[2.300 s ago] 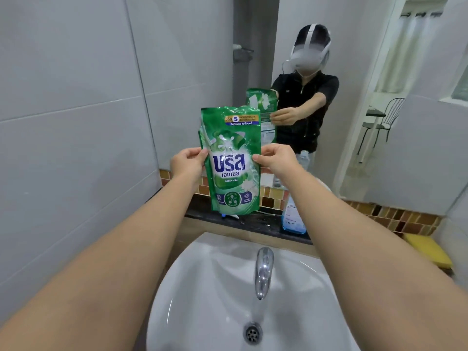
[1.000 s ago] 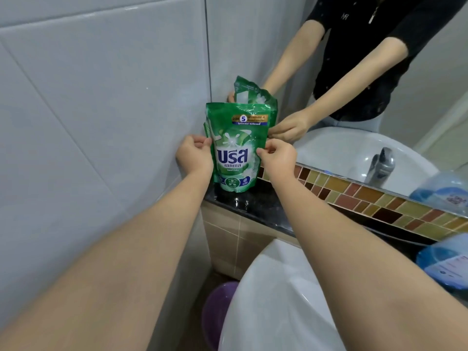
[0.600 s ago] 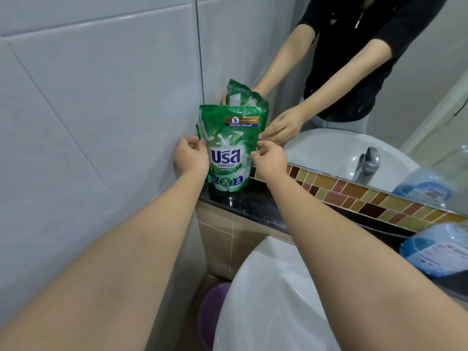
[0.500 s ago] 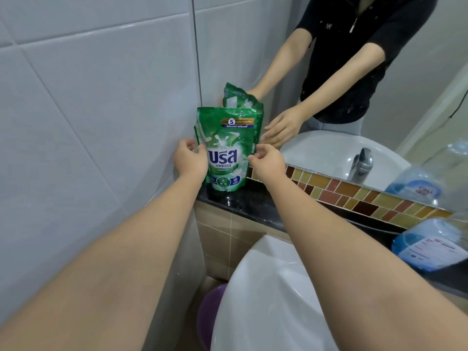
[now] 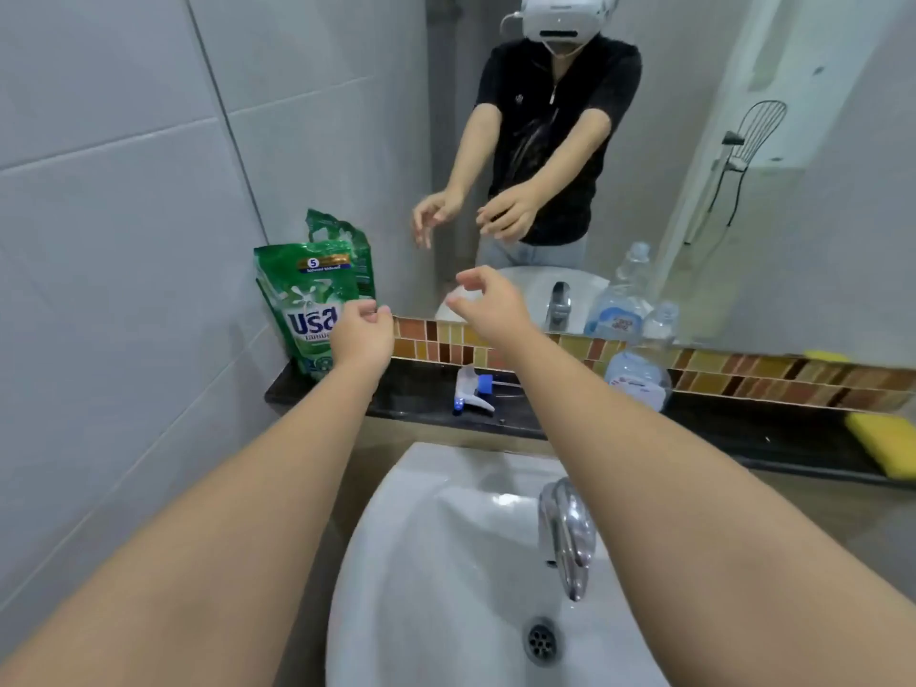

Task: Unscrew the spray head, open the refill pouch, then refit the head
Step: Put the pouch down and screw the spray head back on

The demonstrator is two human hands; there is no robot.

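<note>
A green refill pouch (image 5: pixel 305 304) stands upright at the left end of the black ledge (image 5: pixel 421 399), leaning against the tiled corner. My left hand (image 5: pixel 362 334) hovers just right of it, fingers apart, holding nothing. Above the ledge my right hand (image 5: pixel 488 304) is raised, also open and empty. The white and blue spray head (image 5: pixel 473 389) lies on its side on the ledge between my forearms. A clear bottle with a white and blue label (image 5: pixel 639 374) stands headless further right on the ledge.
A white sink (image 5: pixel 446 562) with a chrome tap (image 5: pixel 565 533) lies below the ledge. A yellow sponge (image 5: pixel 882 443) rests at the ledge's right end. The mirror behind shows the person, both hands and the bottle. Grey tiled wall closes the left side.
Both hands have let go of the pouch, which now stands alone at the ledge's left end. The hands have drawn back to the right and the view has swung toward the sink.
</note>
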